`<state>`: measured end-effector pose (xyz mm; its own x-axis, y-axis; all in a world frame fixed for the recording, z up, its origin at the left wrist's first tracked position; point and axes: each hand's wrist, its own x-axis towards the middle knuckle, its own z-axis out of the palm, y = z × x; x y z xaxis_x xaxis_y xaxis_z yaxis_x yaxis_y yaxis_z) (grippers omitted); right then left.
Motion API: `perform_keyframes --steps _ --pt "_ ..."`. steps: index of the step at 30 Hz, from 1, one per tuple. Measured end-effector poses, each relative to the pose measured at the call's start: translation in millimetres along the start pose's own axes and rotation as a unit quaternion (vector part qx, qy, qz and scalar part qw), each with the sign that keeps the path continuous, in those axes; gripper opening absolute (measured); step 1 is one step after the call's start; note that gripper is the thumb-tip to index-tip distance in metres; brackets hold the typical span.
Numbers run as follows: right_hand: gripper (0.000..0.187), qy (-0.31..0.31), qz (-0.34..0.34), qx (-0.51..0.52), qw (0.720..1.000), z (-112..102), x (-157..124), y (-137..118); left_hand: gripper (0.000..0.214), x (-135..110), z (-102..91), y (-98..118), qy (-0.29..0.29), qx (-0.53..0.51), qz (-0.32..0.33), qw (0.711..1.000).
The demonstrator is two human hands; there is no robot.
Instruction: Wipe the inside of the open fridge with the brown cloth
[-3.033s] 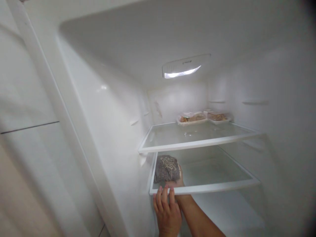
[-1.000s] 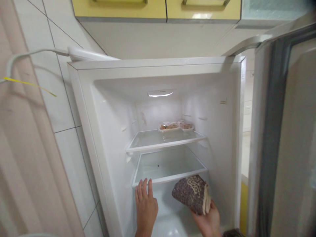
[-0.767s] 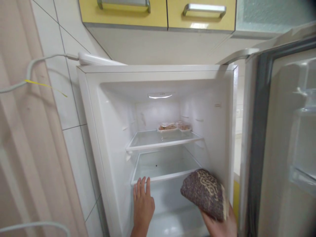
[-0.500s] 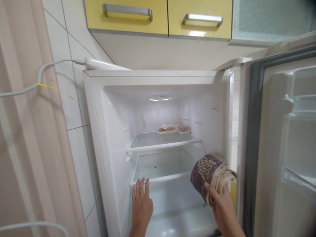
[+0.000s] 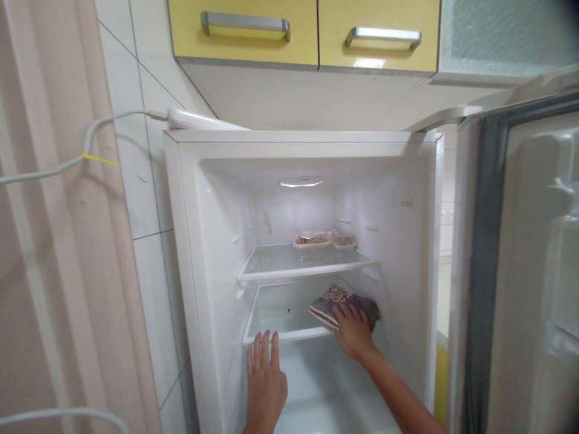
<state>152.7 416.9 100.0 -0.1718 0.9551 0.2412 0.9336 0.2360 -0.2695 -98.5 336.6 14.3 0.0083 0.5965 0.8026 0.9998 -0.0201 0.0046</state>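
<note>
An open white fridge (image 5: pixel 190 241) fills the middle of the view. My right hand (image 5: pixel 353 331) presses a folded brown patterned cloth (image 5: pixel 337 299) down on the right front of the lower glass shelf (image 5: pixel 275 333), fingers closed over the cloth. My left hand (image 5: pixel 266 383) rests with fingers stretched up against the front rim of that same shelf, at its left. It holds nothing. The upper glass shelf (image 5: pixel 303 270) sits just above the cloth.
Two trays of food (image 5: pixel 323 240) stand at the back of the upper shelf. The fridge door (image 5: pixel 511 271) stands open at the right. Yellow cabinets (image 5: pixel 294 27) hang above. A white cable (image 5: pixel 90 141) runs along the tiled wall, and a curtain (image 5: pixel 49 271) hangs at the left.
My right hand has carried the cloth from outside the fridge, low at the right, up and inward onto the lower shelf, where it now lies flatter. My left hand stayed at the shelf rim.
</note>
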Motion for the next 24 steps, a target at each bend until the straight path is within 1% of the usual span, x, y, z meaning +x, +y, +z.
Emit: perform_keyframes --steps 3,6,9,12,14,15,17,19,21,24 --pt "0.061 -0.019 -0.002 0.016 1.000 -5 6 -13 0.085 0 1.2 3 0.016 -0.010 -0.001 1.000" --pt "0.060 -0.041 -0.026 0.038 0.998 -8 9 -37 0.085 1 -1.6 7 0.017 -0.011 -0.001 1.000" --pt "0.060 -0.070 -0.080 0.066 0.992 -6 9 -78 0.081 2 -3.3 9 0.012 -0.011 -0.005 1.000" --pt "0.060 -0.111 -0.158 0.099 0.976 0 10 -124 0.073 -1 -1.1 7 0.005 -0.008 -0.009 1.000" --pt "0.057 -0.140 -0.206 0.120 0.961 1 13 -147 0.068 -3 0.3 5 -0.008 0.000 -0.008 1.000" --pt "0.056 -0.151 -0.224 0.129 0.954 1 15 -155 0.065 -4 0.3 3 -0.015 0.005 -0.007 1.000" --pt "0.055 -0.163 -0.247 0.139 0.945 1 18 -159 0.063 -5 -1.8 0 -0.029 0.019 -0.003 0.999" --pt "0.060 -0.162 -0.255 0.140 0.943 0 21 -153 0.062 -4 -6.7 -5 -0.036 0.034 0.010 0.999" --pt "0.066 -0.153 -0.248 0.130 0.948 1 24 -138 0.065 -3 -13.0 -9 -0.042 0.050 0.028 0.998" --pt "0.071 -0.130 -0.211 0.102 0.963 1 31 -102 0.077 0 -20.5 -14 -0.063 0.060 0.043 0.995"
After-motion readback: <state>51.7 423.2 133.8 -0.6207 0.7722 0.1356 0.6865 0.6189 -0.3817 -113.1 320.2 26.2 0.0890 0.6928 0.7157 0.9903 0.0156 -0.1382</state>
